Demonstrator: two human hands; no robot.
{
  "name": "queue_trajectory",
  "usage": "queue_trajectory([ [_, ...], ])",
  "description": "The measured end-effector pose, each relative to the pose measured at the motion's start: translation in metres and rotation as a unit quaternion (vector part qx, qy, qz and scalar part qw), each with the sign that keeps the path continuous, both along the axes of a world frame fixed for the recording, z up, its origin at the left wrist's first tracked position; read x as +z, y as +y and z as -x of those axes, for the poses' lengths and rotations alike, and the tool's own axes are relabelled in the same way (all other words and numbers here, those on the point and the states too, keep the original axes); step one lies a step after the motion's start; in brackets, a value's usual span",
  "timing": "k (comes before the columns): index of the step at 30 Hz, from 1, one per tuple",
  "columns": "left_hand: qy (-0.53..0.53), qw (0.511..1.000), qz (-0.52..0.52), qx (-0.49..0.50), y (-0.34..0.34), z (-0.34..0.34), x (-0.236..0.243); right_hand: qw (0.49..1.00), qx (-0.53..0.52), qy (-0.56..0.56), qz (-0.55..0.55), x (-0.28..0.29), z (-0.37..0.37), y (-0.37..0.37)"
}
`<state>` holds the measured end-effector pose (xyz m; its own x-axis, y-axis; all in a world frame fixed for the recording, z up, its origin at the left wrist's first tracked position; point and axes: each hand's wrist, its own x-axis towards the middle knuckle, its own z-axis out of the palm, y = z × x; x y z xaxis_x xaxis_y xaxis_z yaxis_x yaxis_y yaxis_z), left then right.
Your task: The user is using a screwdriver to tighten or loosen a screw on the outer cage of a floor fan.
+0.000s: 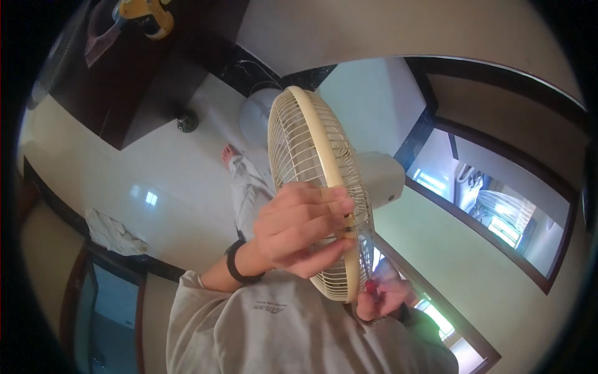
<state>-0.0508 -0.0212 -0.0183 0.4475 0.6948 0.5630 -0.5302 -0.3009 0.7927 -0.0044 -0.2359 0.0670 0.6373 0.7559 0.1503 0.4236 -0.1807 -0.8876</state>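
Our left hand (299,227) is closed on the rim of an electric fan (319,140), thumb and fingers pinching the band where a small dark piece shows. Our right hand (393,295) is curled round the red handle of a thin-shafted tool (372,286), held upright just beside the rim's lower part; we cannot tell whether its tip touches.

The fan stands right before our body, its cage seen nearly edge-on: fine cream wires front and back, joined by a broad, smooth, yellowish band. Behind the cage sits a pale rounded motor housing (383,179), and below, a pale round base (255,115) rests on the floor.

That floor (168,165) is glossy, light tile, reflecting a window. A crumpled cloth (115,232) lies at its edge, near dark skirting. Farther out, we see dark wooden furniture (162,75) and a pale green wall (430,215).
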Motion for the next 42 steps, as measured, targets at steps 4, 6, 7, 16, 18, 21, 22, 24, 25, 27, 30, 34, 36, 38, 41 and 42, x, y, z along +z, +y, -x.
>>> queue_trajectory([
  [4, 0.057, 0.996, 0.001, -0.065, 0.003, 0.003, 0.004, 0.993, 0.114, 0.016, 0.011, 0.008, -0.023, -0.009],
  [6, 0.046, 0.996, 0.003, -0.075, 0.004, 0.001, 0.002, 0.990, 0.135, 0.013, 0.025, 0.016, -0.029, -0.008],
  [7, 0.026, 0.998, 0.017, -0.052, 0.003, -0.003, 0.002, 0.986, 0.163, 0.005, 0.040, 0.019, -0.032, -0.005],
  [16, 0.006, 1.000, -0.005, -0.011, 0.004, -0.017, -0.007, 0.993, 0.091, -0.076, -0.019, 0.026, -0.042, 0.030],
  [18, 0.001, 1.000, -0.013, -0.008, 0.004, -0.019, -0.005, 0.994, 0.080, -0.075, -0.015, 0.031, -0.041, 0.033],
  [21, 0.021, 1.000, 0.002, 0.001, 0.001, -0.021, -0.002, 0.993, 0.070, -0.093, -0.018, 0.031, -0.040, 0.036],
  [22, 0.022, 1.000, 0.006, 0.005, 0.000, -0.022, -0.002, 0.991, 0.068, -0.111, -0.026, 0.030, -0.040, 0.038],
  [24, 0.021, 1.000, 0.010, 0.007, 0.000, -0.023, -0.001, 0.990, 0.065, -0.122, -0.033, 0.028, -0.041, 0.040],
  [25, 0.025, 1.000, 0.013, 0.005, 0.002, -0.023, 0.000, 0.988, 0.067, -0.132, -0.042, 0.028, -0.041, 0.040],
  [27, 0.027, 1.000, 0.015, 0.002, 0.005, -0.022, 0.002, 0.989, 0.063, -0.132, -0.035, 0.028, -0.039, 0.041],
  [30, 0.034, 0.999, 0.008, -0.003, 0.007, -0.021, 0.002, 0.989, 0.057, -0.132, -0.030, 0.026, -0.036, 0.043],
  [34, 0.031, 0.999, 0.008, -0.013, 0.010, -0.023, 0.002, 0.987, 0.055, -0.151, -0.022, 0.027, -0.038, 0.049],
  [36, 0.031, 0.999, 0.002, -0.012, 0.011, -0.025, 0.002, 0.984, 0.059, -0.168, -0.008, 0.032, -0.038, 0.050],
  [38, 0.019, 0.999, 0.016, -0.020, 0.011, -0.026, 0.002, 0.980, 0.063, -0.187, 0.007, 0.037, -0.036, 0.053],
  [41, 0.029, 0.999, 0.010, -0.013, 0.011, -0.025, 0.001, 0.975, 0.051, -0.216, 0.034, 0.044, -0.028, 0.053],
  [42, 0.024, 1.000, 0.011, -0.012, 0.011, -0.026, 0.002, 0.986, -0.006, -0.142, 0.087, 0.051, -0.021, 0.053],
])
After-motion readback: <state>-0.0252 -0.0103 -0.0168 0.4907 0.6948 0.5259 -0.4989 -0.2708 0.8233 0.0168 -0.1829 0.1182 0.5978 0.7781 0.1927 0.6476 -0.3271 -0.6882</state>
